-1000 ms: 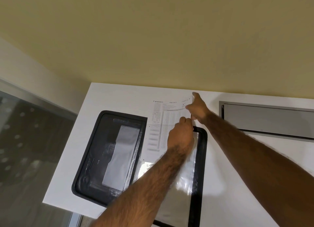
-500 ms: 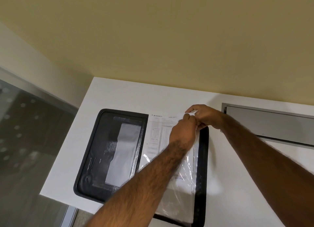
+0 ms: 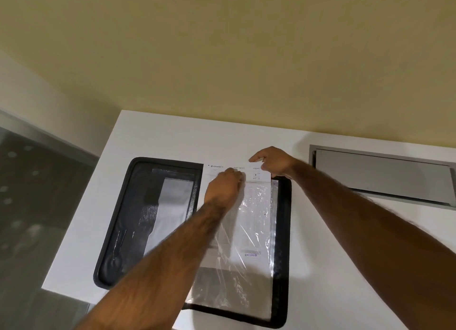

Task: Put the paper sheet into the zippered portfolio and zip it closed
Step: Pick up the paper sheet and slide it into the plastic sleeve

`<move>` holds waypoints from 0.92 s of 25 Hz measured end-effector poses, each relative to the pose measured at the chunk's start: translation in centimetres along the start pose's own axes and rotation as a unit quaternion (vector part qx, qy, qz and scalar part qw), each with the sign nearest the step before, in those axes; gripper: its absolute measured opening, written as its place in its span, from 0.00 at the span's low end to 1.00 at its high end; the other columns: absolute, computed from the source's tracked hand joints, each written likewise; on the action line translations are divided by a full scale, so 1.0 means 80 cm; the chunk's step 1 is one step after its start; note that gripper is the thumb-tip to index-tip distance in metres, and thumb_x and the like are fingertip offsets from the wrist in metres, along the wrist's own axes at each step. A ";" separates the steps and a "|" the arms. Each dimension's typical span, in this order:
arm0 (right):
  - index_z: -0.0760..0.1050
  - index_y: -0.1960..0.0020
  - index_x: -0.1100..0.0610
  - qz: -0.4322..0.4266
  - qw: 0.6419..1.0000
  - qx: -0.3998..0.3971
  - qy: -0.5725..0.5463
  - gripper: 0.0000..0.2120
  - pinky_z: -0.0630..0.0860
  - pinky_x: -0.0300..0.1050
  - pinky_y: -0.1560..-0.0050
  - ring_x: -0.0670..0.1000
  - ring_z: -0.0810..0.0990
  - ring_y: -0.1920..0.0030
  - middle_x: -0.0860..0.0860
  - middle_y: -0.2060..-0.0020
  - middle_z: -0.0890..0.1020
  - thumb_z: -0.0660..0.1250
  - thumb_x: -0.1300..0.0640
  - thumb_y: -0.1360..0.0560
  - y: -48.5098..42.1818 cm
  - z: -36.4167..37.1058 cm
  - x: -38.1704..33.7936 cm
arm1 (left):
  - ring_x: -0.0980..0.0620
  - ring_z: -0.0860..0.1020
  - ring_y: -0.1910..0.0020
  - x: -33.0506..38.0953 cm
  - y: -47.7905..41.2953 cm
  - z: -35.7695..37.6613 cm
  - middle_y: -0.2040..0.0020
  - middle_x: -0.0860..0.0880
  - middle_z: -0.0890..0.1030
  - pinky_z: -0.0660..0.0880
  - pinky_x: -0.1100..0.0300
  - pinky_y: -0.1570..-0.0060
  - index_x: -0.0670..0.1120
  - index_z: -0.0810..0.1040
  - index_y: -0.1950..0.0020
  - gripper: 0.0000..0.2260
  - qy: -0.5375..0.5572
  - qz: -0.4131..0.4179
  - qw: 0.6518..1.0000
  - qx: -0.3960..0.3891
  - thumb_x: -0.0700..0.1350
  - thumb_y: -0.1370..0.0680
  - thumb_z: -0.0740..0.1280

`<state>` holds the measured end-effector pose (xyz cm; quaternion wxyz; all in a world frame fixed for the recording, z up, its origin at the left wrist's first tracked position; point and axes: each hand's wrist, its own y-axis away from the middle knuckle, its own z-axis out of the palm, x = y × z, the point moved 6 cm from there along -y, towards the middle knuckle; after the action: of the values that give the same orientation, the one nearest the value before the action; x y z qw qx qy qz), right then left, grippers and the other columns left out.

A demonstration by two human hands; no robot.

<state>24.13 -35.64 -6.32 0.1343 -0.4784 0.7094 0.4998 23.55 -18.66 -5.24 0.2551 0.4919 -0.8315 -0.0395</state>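
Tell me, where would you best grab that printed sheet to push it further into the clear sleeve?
Probably by the top edge of the paper sheet, coming from the far side. Only that strip sticks out of the clear sleeve; the rest lies flat under plastic. The right hand is at its top right corner and the left hand beside it.

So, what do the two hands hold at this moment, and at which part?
Both hold the paper sheet at its top edge: right hand near the top right corner, left hand just below the top margin, at the clear sleeve's opening.
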 end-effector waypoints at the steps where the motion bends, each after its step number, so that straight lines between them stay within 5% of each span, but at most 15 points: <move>1: 0.81 0.38 0.56 -0.010 1.000 -0.002 0.014 0.26 0.77 0.47 0.55 0.59 0.81 0.49 0.54 0.37 0.80 0.57 0.76 0.27 -0.002 0.001 -0.004 | 0.46 0.79 0.52 0.004 -0.004 0.000 0.52 0.50 0.79 0.74 0.57 0.57 0.48 0.80 0.50 0.09 0.022 -0.006 1.000 0.003 0.44 0.18 0.60; 4: 0.81 0.39 0.58 -0.032 0.998 -0.012 0.048 0.25 0.75 0.42 0.43 0.53 0.78 0.39 0.56 0.36 0.80 0.59 0.78 0.28 -0.003 0.003 -0.008 | 0.47 0.78 0.55 0.011 -0.014 -0.001 0.56 0.51 0.78 0.74 0.56 0.57 0.46 0.81 0.54 0.11 0.075 -0.025 0.997 0.011 0.41 0.19 0.59; 11: 0.84 0.45 0.55 0.002 0.996 -0.083 0.044 0.19 0.74 0.39 0.64 0.51 0.77 0.58 0.50 0.53 0.81 0.62 0.72 0.27 0.018 0.013 -0.004 | 0.47 0.78 0.52 0.016 -0.026 0.001 0.50 0.45 0.80 0.77 0.52 0.51 0.44 0.81 0.47 0.10 0.046 -0.022 0.999 0.003 0.40 0.18 0.60; 15: 0.75 0.64 0.56 0.058 0.987 -0.143 0.042 0.04 0.62 0.45 0.64 0.52 0.66 0.64 0.54 0.65 0.73 0.66 0.59 0.30 0.028 0.030 -0.008 | 0.46 0.78 0.54 0.018 -0.025 -0.001 0.52 0.45 0.80 0.77 0.52 0.52 0.43 0.81 0.51 0.08 0.038 -0.024 0.999 0.006 0.39 0.21 0.61; 17: 0.74 0.63 0.55 0.063 0.984 -0.163 0.043 0.05 0.64 0.45 0.59 0.51 0.69 0.61 0.52 0.62 0.74 0.66 0.54 0.30 0.032 0.036 -0.010 | 0.46 0.79 0.56 0.020 -0.024 -0.004 0.55 0.45 0.80 0.78 0.52 0.55 0.43 0.80 0.53 0.07 0.034 -0.017 0.999 0.009 0.40 0.21 0.62; 20: 0.80 0.55 0.51 0.050 0.983 -0.173 0.038 0.12 0.69 0.50 0.38 0.52 0.76 0.44 0.52 0.45 0.81 0.63 0.46 0.28 0.038 0.042 -0.012 | 0.46 0.80 0.57 0.024 -0.023 -0.006 0.56 0.45 0.80 0.78 0.52 0.57 0.43 0.80 0.54 0.07 0.039 -0.006 0.999 0.007 0.40 0.21 0.62; 21: 0.80 0.54 0.52 0.048 0.984 -0.164 0.047 0.13 0.69 0.50 0.38 0.52 0.76 0.43 0.52 0.45 0.81 0.62 0.45 0.28 0.039 0.041 -0.012 | 0.46 0.80 0.56 0.025 -0.022 -0.005 0.56 0.45 0.80 0.78 0.52 0.56 0.42 0.80 0.54 0.08 0.042 -0.007 0.999 0.006 0.40 0.21 0.61; 23: 0.78 0.58 0.56 0.039 0.988 -0.127 0.082 0.11 0.71 0.44 0.53 0.50 0.76 0.56 0.52 0.57 0.80 0.63 0.49 0.27 0.037 0.041 -0.008 | 0.46 0.79 0.53 0.022 -0.019 -0.003 0.52 0.46 0.80 0.78 0.51 0.52 0.43 0.80 0.51 0.09 0.066 -0.019 0.998 0.014 0.41 0.19 0.60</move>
<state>21.14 -32.43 -5.70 -0.0064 -0.5029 0.6668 0.5500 24.22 -20.85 -4.82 0.3017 0.5125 -0.8039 -0.0006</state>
